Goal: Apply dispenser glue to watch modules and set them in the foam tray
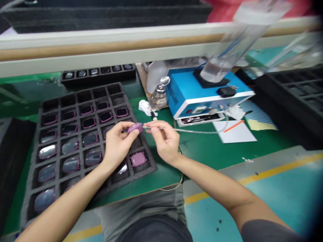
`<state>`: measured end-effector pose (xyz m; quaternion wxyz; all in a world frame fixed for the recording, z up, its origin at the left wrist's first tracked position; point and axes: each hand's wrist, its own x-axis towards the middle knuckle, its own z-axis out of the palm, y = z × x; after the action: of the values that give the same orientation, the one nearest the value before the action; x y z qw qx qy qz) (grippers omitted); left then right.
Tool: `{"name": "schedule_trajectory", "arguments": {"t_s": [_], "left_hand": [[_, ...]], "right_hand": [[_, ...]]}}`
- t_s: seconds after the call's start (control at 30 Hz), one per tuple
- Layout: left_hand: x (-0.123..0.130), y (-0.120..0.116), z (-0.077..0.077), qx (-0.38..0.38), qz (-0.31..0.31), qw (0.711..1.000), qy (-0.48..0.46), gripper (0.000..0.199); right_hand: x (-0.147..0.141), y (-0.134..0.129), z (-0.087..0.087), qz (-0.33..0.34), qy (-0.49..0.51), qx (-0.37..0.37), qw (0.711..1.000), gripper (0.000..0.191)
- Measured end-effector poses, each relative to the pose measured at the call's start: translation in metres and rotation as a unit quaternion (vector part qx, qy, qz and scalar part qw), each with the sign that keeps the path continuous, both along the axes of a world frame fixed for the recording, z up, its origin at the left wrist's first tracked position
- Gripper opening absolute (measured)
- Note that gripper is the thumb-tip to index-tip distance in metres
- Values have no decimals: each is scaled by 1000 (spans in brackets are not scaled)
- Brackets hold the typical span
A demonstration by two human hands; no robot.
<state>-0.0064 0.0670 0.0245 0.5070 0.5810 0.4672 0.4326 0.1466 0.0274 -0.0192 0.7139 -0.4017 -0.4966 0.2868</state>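
My left hand pinches a small purple watch case above the right side of a grey foam tray. Close to it on the right, my right hand is closed around the end of a thin clear tube, whose tip points at the case. The tube runs right towards a blue box-shaped machine. In the tray's compartments lie several purple-rimmed watch cases with dark glass, and one purple case shows a plain purple face.
A glass bottle and white tissue stand behind my hands. A clear cylinder tops the machine. An orange stick lies on white paper. Black trays flank both sides; a shelf edge crosses behind.
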Motion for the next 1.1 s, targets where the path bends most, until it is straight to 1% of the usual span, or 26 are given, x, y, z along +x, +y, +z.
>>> {"name": "schedule_trajectory", "arguments": {"t_s": [0.07,0.1,0.13,0.17,0.23,0.27,0.3,0.33,0.4,0.47,0.53,0.6,0.63,0.67,0.7,0.77,0.8,0.83,0.87,0.93,1.0,1.07,1.1], "left_hand": [[-3,0,0,36,-26,995,91,24],[-4,0,1,60,-43,986,148,21],[-6,-1,2,91,-58,971,213,18],[-8,-2,4,127,-69,948,284,17],[-12,-3,10,195,-85,884,416,16],[-14,-3,12,219,-91,853,465,17],[-16,-3,15,233,-96,829,499,19],[-18,-2,17,241,-104,813,520,21],[-20,0,20,254,-125,799,531,26],[-19,-1,22,273,-169,784,532,34],[-16,-3,24,291,-221,752,549,34],[-16,-6,27,296,-255,722,571,29],[-17,-6,29,294,-265,717,574,29],[-19,-4,31,288,-269,720,572,30],[-21,-1,33,280,-262,730,565,31],[-26,9,34,265,-220,756,556,34],[-27,15,34,258,-194,764,559,35],[-27,22,33,251,-169,765,568,34],[-26,27,31,244,-153,759,584,34],[-19,34,29,237,-145,733,621,35],[-11,36,28,245,-143,706,649,34],[-6,35,29,254,-143,695,657,33],[-5,34,28,253,-139,698,656,35]], "right_hand": [[1,-1,1,-20,3,-6,1000,12],[2,-1,1,-27,6,-11,1000,13],[3,-2,2,-33,8,-16,999,14],[3,-2,2,-40,10,-19,999,15],[4,-1,2,-50,10,-19,999,17],[4,-1,2,-54,9,-17,998,18],[4,-1,2,-58,9,-15,998,18],[4,-1,2,-58,10,-14,998,18],[5,-1,1,-56,15,-13,998,17],[5,-2,1,-49,20,-13,999,17],[6,-2,0,-44,23,-15,999,17],[6,-2,0,-46,23,-18,999,17],[6,-2,0,-48,25,-18,998,17],[6,-2,-1,-50,30,-15,998,17],[5,-2,-1,-51,37,-10,998,16],[5,-1,-3,-48,51,3,998,17],[4,0,-3,-47,55,9,997,17],[4,0,-4,-46,56,12,997,18],[4,0,-5,-48,55,11,997,17],[4,0,-6,-55,48,5,997,17],[4,0,-6,-61,42,-4,997,18],[4,1,-7,-63,32,-8,997,18],[4,1,-7,-64,26,-7,998,18]]}}
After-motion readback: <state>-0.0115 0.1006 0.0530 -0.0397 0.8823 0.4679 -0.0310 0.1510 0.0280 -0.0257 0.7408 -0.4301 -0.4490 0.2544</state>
